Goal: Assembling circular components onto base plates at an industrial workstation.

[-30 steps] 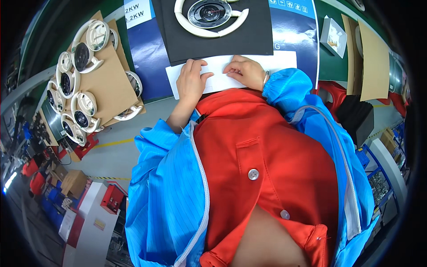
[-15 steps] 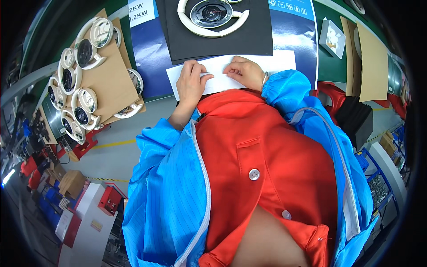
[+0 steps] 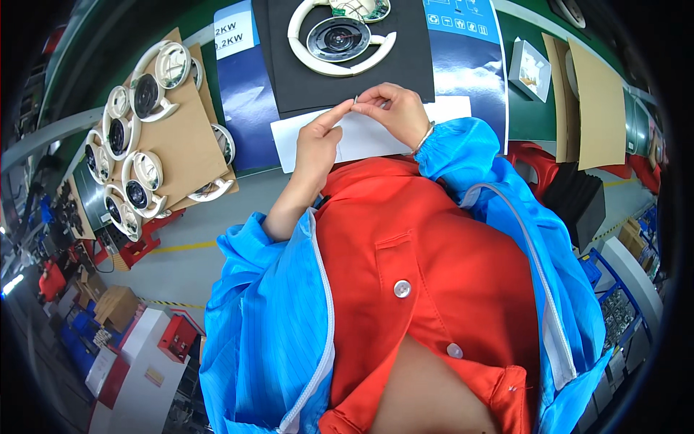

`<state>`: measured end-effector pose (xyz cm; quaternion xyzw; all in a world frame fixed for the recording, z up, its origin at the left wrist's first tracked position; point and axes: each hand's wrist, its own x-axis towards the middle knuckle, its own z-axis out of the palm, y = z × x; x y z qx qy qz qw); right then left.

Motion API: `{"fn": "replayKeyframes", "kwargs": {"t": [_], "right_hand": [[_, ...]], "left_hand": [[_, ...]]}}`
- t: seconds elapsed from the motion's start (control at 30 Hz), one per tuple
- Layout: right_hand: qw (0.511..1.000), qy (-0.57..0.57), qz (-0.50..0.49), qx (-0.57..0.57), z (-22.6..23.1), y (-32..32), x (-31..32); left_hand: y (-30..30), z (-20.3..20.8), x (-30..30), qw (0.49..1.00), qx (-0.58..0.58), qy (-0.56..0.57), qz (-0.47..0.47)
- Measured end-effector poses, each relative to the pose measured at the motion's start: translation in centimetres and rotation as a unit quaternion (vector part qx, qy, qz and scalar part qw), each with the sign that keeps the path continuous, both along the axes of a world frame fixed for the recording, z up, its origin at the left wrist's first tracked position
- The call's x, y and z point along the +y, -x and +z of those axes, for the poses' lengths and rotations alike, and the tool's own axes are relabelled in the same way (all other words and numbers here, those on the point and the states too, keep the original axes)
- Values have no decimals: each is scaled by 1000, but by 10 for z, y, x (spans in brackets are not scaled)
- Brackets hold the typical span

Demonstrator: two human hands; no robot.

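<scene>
My right hand (image 3: 396, 114) is closed in a pinch, with a tiny thin thing at its fingertips, too small to name. My left hand (image 3: 319, 146) points its stretched index finger at those fingertips and meets them; its thumb stands apart and the other fingers are curled. Both hands are above a white paper sheet (image 3: 367, 142) at the near table edge. Just beyond lies a black foam sheet (image 3: 394, 88), bearing a white C-shaped housing (image 3: 298, 52) with a round black disc (image 3: 337, 39) and a white cup showing green circuit board.
At left, several similar white housings (image 3: 136, 194) lie on brown cardboard (image 3: 189, 137). A blue printed board (image 3: 470, 72) lies under the foam. To the right are a small white box (image 3: 517, 72) and upright cardboard (image 3: 596, 105). A red stool (image 3: 533, 165) stands below the table's right side.
Both hands have risen off the paper and come together at the fingertips. My left index finger has stretched out toward the right hand. The view has shifted slightly.
</scene>
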<state>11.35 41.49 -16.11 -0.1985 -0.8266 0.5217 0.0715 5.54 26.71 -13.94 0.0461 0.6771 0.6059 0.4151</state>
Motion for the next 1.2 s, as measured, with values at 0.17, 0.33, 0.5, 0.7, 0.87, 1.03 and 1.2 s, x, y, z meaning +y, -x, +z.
{"fn": "replayKeyframes", "kwargs": {"t": [0.17,0.33,0.5,0.7,0.87,1.03,1.2], "right_hand": [[1000,-6,-6,5,5,-2,3],[993,115,-25,-9,3,-5,8],[987,153,-27,-48,10,-7,12],[998,54,-4,-25,14,-8,20],[1000,-2,3,3,20,-7,27],[961,-164,-223,4,3,-37,134],[800,-426,-326,-269,11,-104,270]], "left_hand": [[1,5,7,1000,-8,0,4],[0,8,12,999,-27,-23,10],[-2,8,15,999,-40,-20,10],[-4,11,23,999,18,29,-13],[-7,13,30,998,50,26,-23],[27,18,37,988,122,-30,88],[87,-1,47,985,141,31,93]]}}
